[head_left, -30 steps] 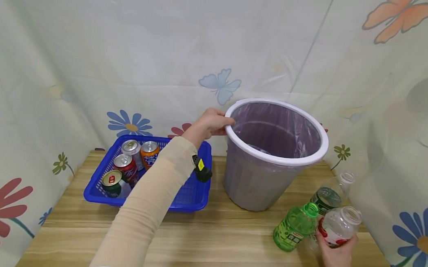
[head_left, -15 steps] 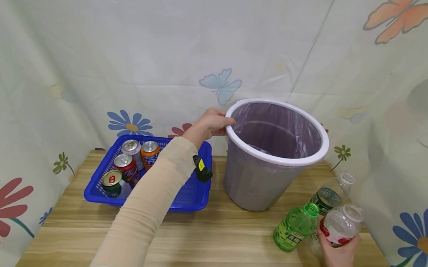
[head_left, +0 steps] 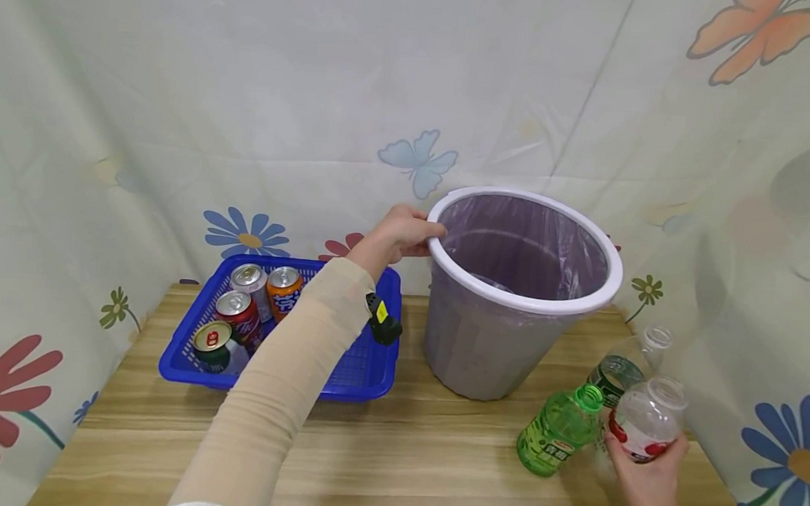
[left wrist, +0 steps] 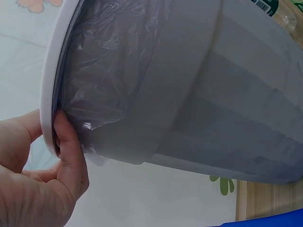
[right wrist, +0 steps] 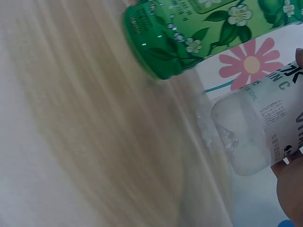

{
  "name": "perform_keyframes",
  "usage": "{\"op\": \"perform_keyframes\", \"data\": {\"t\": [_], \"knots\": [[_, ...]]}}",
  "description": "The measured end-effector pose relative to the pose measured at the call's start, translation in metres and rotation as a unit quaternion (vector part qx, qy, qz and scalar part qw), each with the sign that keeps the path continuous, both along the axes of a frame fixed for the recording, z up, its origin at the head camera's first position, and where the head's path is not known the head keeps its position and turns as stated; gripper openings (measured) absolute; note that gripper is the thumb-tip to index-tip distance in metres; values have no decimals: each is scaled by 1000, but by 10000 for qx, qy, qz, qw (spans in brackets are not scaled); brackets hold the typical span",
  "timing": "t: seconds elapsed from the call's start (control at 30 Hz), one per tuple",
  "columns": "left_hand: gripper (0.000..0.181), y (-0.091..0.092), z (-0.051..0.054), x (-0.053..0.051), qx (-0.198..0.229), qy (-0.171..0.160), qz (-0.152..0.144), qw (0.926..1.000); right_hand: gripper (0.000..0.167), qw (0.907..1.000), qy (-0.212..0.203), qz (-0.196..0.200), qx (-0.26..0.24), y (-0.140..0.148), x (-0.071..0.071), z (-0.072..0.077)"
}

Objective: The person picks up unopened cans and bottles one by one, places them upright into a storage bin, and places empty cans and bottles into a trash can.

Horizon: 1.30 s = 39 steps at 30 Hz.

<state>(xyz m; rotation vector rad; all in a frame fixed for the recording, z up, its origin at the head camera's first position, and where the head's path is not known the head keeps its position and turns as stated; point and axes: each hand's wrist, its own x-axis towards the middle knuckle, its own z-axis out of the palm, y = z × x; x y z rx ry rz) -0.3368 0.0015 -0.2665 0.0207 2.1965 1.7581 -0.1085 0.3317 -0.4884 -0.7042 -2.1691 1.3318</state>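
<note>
At the white rim of a grey trash bin [head_left: 490,343], my left hand [head_left: 402,233] pinches the edge, thumb on the inner side and fingers beneath. The left wrist view shows these fingers [left wrist: 71,156] curled under the rim beside the clear plastic liner [left wrist: 113,52]. On the right, my right hand [head_left: 652,481] grips a clear plastic bottle [head_left: 645,422] with a cherry label and no cap. Whether its base [right wrist: 239,137] touches the table, I cannot tell. Close beside it stand a green plastic bottle [head_left: 557,432] and a clear bottle with a dark green label [head_left: 620,371].
A blue plastic basket [head_left: 358,393] sits on the left of the wooden table [head_left: 392,469], partly behind my left forearm. Several drink cans [head_left: 239,316] stand in its left part. A flower-printed curtain [head_left: 304,84] hangs behind and at the sides.
My right hand and the cherry-label bottle have shifted slightly upward in the head view, and the bottle is more upright. My left hand and the bin have stayed in place.
</note>
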Motion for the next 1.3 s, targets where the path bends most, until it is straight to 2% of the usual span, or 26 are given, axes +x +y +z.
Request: {"op": "perform_keyframes", "data": {"t": [0.13,0.4,0.63,0.87,1.07,1.3], "knots": [[31,1,0,-1,11,6,13,10000,82,9993,274,-22,239,2,-1,8],[31,1,0,-1,-23,14,35,10000,79,9984,355,-48,439,6,-2,20],[30,0,0,0,-61,31,19,10000,83,9942,872,159,617,12,-4,28],[31,1,-1,-2,-73,46,-16,10000,85,9968,473,37,641,10,-5,48],[30,0,-2,-3,-88,61,-14,9999,87,9955,587,1,742,10,-6,58],[30,0,-2,-2,-57,49,14,10000,93,9940,550,150,928,9,-5,69]]}}
